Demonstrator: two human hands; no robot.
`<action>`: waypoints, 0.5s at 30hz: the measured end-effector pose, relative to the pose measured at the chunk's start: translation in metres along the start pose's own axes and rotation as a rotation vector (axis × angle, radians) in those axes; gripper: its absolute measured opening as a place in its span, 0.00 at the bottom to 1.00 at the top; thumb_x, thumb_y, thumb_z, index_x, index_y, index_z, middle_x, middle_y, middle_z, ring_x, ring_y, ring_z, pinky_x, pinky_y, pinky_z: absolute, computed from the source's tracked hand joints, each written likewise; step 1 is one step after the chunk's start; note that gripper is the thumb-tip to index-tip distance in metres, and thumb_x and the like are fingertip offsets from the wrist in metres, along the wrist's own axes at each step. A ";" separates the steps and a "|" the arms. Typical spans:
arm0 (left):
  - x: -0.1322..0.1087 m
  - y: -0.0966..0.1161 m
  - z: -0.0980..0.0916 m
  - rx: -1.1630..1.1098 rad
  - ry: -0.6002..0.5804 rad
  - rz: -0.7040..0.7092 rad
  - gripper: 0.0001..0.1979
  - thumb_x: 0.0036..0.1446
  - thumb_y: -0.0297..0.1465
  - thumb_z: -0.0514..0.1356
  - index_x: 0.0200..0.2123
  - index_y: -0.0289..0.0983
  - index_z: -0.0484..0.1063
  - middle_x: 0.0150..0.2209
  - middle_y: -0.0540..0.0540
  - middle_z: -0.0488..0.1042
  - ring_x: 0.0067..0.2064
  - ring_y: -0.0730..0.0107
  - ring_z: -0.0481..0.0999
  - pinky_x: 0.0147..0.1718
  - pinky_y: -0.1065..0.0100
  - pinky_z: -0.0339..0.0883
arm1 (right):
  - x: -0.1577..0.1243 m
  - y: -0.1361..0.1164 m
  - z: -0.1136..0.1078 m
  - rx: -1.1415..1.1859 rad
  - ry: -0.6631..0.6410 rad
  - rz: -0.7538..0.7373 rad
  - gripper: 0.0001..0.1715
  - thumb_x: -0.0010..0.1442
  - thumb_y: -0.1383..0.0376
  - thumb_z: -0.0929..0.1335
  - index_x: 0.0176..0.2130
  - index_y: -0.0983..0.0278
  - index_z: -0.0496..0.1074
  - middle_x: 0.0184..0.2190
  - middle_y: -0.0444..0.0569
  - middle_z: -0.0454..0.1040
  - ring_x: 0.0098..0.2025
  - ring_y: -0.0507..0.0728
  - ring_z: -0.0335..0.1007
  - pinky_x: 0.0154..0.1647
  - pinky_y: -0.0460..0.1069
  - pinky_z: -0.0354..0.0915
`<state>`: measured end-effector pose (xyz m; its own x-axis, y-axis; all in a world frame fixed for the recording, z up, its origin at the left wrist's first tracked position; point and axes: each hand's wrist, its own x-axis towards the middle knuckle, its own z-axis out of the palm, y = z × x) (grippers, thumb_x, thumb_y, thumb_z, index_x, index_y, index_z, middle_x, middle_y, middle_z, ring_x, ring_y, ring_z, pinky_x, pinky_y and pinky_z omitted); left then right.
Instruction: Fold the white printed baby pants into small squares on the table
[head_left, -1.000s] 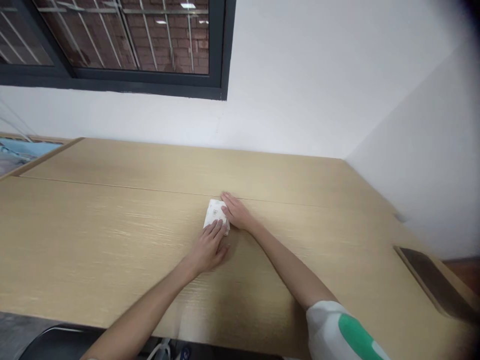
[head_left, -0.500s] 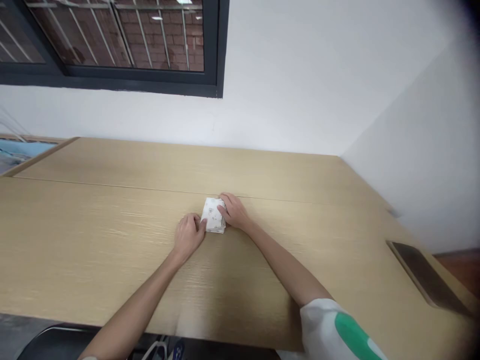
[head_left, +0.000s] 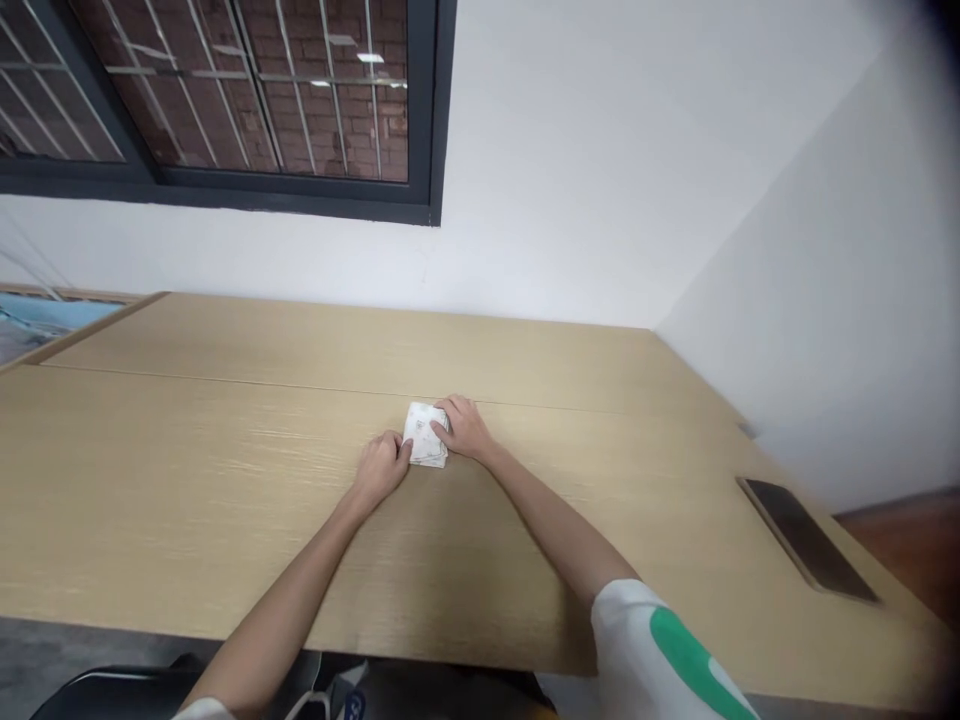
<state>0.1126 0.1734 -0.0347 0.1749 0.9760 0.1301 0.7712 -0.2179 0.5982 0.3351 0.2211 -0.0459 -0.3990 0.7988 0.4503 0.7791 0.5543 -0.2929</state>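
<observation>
A small, square, folded white cloth (head_left: 420, 430) with a sparse dark print lies flat on the wooden table (head_left: 247, 500); layers show along its near edge. At its left side, my left hand (head_left: 381, 467) has curled fingers and pinches the edge with the thumb. My right hand (head_left: 466, 428) grips the right side, thumb on the top face and fingers around the far right corner. The undersides of both hands' fingers are partly hidden.
A dark flat panel like a tablet or phone (head_left: 806, 538) lies on the table at the right. Behind the table are a white wall (head_left: 555, 200) and a dark-framed barred window (head_left: 431, 120). A black chair (head_left: 112, 690) stands below the near edge.
The camera view has tilted up slightly and shifted right. Both hands keep hold of the folded cloth with almost the same grip.
</observation>
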 end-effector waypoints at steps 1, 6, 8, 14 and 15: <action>-0.001 0.002 -0.003 -0.022 -0.009 0.001 0.16 0.67 0.40 0.50 0.36 0.36 0.72 0.32 0.44 0.77 0.35 0.67 0.75 0.35 0.70 0.61 | 0.000 -0.002 -0.001 0.004 0.002 0.008 0.19 0.68 0.56 0.63 0.50 0.67 0.70 0.47 0.59 0.73 0.51 0.64 0.65 0.55 0.59 0.59; -0.023 0.017 -0.031 -0.116 -0.026 0.012 0.17 0.67 0.43 0.50 0.35 0.38 0.69 0.30 0.49 0.75 0.31 0.71 0.73 0.31 0.72 0.56 | -0.007 -0.035 0.002 0.117 0.047 0.076 0.15 0.67 0.58 0.64 0.46 0.66 0.69 0.46 0.57 0.73 0.51 0.62 0.66 0.55 0.58 0.59; -0.042 0.018 -0.048 -0.206 -0.016 0.012 0.18 0.66 0.47 0.51 0.32 0.40 0.67 0.27 0.52 0.72 0.29 0.73 0.70 0.31 0.73 0.56 | -0.009 -0.062 0.005 0.262 0.026 0.103 0.14 0.68 0.58 0.64 0.47 0.66 0.68 0.45 0.55 0.73 0.49 0.61 0.68 0.54 0.56 0.61; -0.139 -0.005 -0.098 -0.520 0.200 -0.212 0.23 0.57 0.56 0.58 0.30 0.41 0.67 0.27 0.55 0.68 0.31 0.74 0.68 0.33 0.76 0.62 | -0.015 -0.166 0.009 0.731 -0.183 0.138 0.15 0.68 0.56 0.66 0.49 0.62 0.66 0.41 0.47 0.74 0.39 0.55 0.70 0.39 0.48 0.64; -0.159 -0.012 -0.108 -0.500 0.240 -0.260 0.24 0.56 0.57 0.59 0.29 0.41 0.68 0.27 0.55 0.68 0.32 0.74 0.68 0.34 0.76 0.63 | -0.016 -0.185 0.009 0.784 -0.216 0.128 0.14 0.67 0.56 0.67 0.49 0.61 0.66 0.39 0.46 0.74 0.37 0.54 0.69 0.37 0.48 0.63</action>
<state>0.0090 0.0209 0.0225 -0.1685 0.9832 0.0699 0.3792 -0.0008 0.9253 0.1933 0.1080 -0.0065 -0.4769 0.8497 0.2249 0.2926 0.3947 -0.8710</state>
